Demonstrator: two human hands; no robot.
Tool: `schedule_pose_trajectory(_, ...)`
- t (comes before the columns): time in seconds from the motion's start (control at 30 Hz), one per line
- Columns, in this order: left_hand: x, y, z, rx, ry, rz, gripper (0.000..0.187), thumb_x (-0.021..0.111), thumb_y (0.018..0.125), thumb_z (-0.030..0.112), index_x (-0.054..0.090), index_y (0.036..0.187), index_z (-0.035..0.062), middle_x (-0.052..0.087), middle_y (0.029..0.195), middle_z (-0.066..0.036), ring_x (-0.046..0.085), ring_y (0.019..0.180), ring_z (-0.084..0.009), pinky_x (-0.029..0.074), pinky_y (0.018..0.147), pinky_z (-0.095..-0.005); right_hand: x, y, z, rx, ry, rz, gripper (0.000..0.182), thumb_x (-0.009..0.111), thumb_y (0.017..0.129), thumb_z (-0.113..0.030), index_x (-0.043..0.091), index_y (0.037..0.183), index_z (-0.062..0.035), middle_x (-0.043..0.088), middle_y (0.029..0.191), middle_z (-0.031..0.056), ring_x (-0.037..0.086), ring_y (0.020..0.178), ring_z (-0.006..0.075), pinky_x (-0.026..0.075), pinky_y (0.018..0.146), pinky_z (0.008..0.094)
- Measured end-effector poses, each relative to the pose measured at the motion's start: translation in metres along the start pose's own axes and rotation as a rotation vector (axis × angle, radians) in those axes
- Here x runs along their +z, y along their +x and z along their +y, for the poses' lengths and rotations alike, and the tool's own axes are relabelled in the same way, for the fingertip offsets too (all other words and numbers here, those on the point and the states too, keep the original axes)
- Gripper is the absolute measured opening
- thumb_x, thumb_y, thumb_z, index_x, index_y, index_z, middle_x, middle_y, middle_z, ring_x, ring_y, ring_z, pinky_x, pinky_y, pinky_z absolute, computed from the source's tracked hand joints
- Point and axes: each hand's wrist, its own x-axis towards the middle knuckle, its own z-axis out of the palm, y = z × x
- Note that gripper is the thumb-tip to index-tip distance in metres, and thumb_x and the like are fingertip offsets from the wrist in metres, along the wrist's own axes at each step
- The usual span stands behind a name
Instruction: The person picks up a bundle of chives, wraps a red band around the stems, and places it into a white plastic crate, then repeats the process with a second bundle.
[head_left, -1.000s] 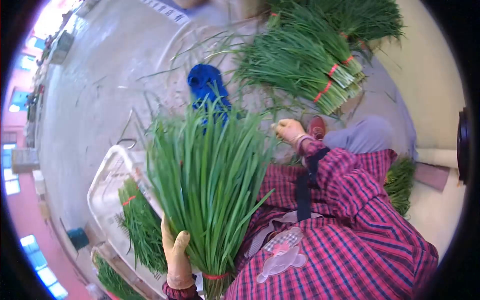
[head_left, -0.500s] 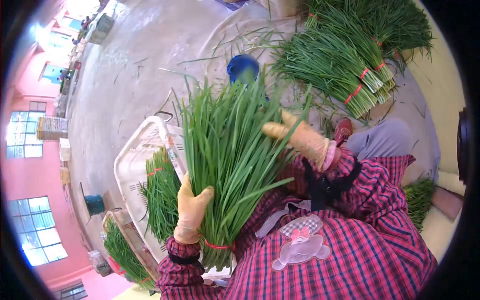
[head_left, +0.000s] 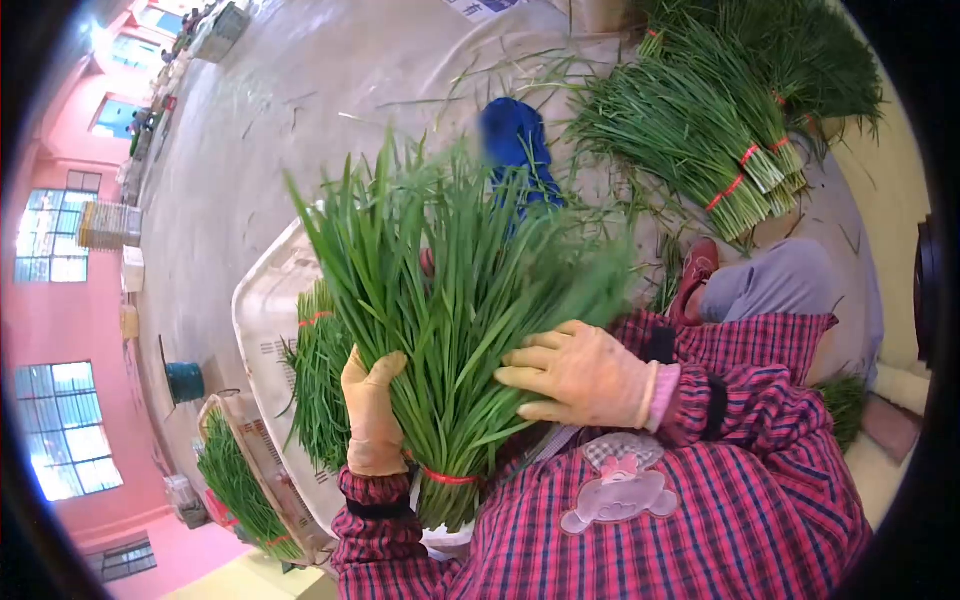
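A thick bundle of garlic chives stands upright in front of my chest, leaf tips fanned out at the top. Near its base runs a red band. My left hand, in a pale glove, is closed around the bundle's left side above the band, thumb in front and the other fingers hidden behind the leaves. Against the right side lies my right hand, also gloved, its fingers spread over the leaves and not wrapped round them. Some leaves on the right are blurred by motion.
To the left, a white plastic crate holds banded chives; a second crate holds more. Several banded bundles lie on the sheet at upper right. A blue object sits ahead among loose leaves.
My right hand has come down and left from the air onto the bundle's right side. The leaf tops have fanned wider, while my left hand keeps its hold.
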Motion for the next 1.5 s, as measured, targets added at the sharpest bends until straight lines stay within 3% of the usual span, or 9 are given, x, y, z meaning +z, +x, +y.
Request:
schedule_pose_trajectory(0.33,0.004,0.002,-0.009,0.009,0.111,-0.043,0.037,0.059,0.086,0.000,0.055,0.123,-0.0005,0.065,0.109,-0.005,0.062,0.092,-0.0109,0.051,0.086,-0.0260,0.004,-0.006,0.000,0.010,0.026,0.007,0.045,0.063,0.086,-0.034,0.057,0.124,-0.0092,0.061,0.121,0.0098,0.058,0.113,0.0295,0.042,0.096,0.0438)
schedule_pose_trajectory(0.47,0.034,-0.020,-0.001,0.137,0.247,-0.156,0.089,0.069,0.082,-0.004,0.016,0.153,0.0005,0.045,0.141,-0.012,0.051,0.122,-0.0216,0.042,0.103,-0.0333,0.005,-0.003,-0.001,-0.006,0.012,0.027,0.044,0.067,0.083,-0.032,0.059,0.121,-0.0099,0.062,0.118,0.0091,0.059,0.111,0.0285,0.044,0.092,0.0431)
schedule_pose_trajectory(0.53,0.022,-0.020,-0.016,0.355,0.829,-0.181,0.107,0.080,0.072,0.003,0.009,0.153,-0.0024,0.037,0.146,-0.020,0.042,0.131,-0.0266,0.035,0.110,-0.0373,0.005,-0.001,-0.002,-0.011,0.003,0.028,0.044,0.068,0.082,-0.031,0.060,0.120,-0.0101,0.062,0.117,0.0089,0.060,0.110,0.0282,0.045,0.091,0.0429)
schedule_pose_trajectory(0.63,0.025,-0.021,-0.018,0.470,1.120,-0.095,0.105,0.075,0.069,-0.006,0.012,0.153,-0.0011,0.039,0.146,-0.016,0.047,0.125,-0.0231,0.040,0.106,-0.0344,0.003,-0.002,-0.003,-0.003,-0.025,0.039,0.044,0.068,0.082,-0.031,0.060,0.119,-0.0098,0.063,0.114,0.0090,0.061,0.109,0.0284,0.046,0.090,0.0427)
schedule_pose_trajectory(0.83,0.007,-0.003,-0.021,0.147,0.469,-0.116,0.061,0.063,0.082,-0.008,0.044,0.140,0.0001,0.064,0.111,-0.004,0.061,0.096,-0.0132,0.050,0.087,-0.0254,0.005,-0.005,0.004,-0.042,0.055,0.100,0.040,0.062,0.089,-0.034,0.061,0.120,-0.0089,0.064,0.115,0.0108,0.061,0.108,0.0294,0.046,0.091,0.0444)
schedule_pose_trajectory(0.97,0.008,-0.010,-0.016,0.057,0.379,-0.112,0.047,0.061,0.086,-0.008,0.051,0.131,0.0005,0.063,0.111,-0.003,0.059,0.091,-0.0098,0.050,0.083,-0.0248,0.007,-0.003,0.008,-0.029,0.128,0.120,0.039,0.059,0.092,-0.034,0.061,0.120,-0.0079,0.065,0.113,0.0114,0.061,0.105,0.0301,0.045,0.091,0.0452)
schedule_pose_trajectory(1.17,0.004,-0.010,-0.018,0.056,0.349,-0.153,0.044,0.062,0.087,-0.007,0.052,0.130,0.0011,0.063,0.111,-0.002,0.059,0.092,-0.0092,0.050,0.083,-0.0244,-0.009,0.028,0.005,-0.087,0.105,0.395,0.030,0.065,0.088,-0.026,0.064,0.112,-0.0094,0.066,0.099,0.0113,0.065,0.087,0.0294,0.051,0.077,0.0398)
schedule_pose_trajectory(1.3,0.005,-0.010,-0.017,0.029,0.276,-0.156,0.043,0.062,0.087,-0.006,0.053,0.128,0.0016,0.063,0.111,-0.002,0.059,0.092,-0.0087,0.051,0.083,-0.0244,-0.004,0.056,0.004,0.102,-0.033,0.280,0.024,0.064,0.087,-0.027,0.066,0.108,-0.0141,0.062,0.074,0.0078,0.065,0.072,0.0282,0.050,0.062,0.0400)
schedule_pose_trajectory(1.5,0.002,-0.010,-0.017,0.005,0.192,-0.141,0.042,0.063,0.087,-0.004,0.053,0.128,0.0022,0.063,0.109,-0.002,0.059,0.092,-0.0078,0.051,0.082,-0.0240,0.009,0.069,0.007,0.073,-0.131,0.211,0.020,0.068,0.081,-0.024,0.065,0.097,-0.0121,0.061,0.077,0.0073,0.065,0.074,0.0282,0.052,0.066,0.0386)
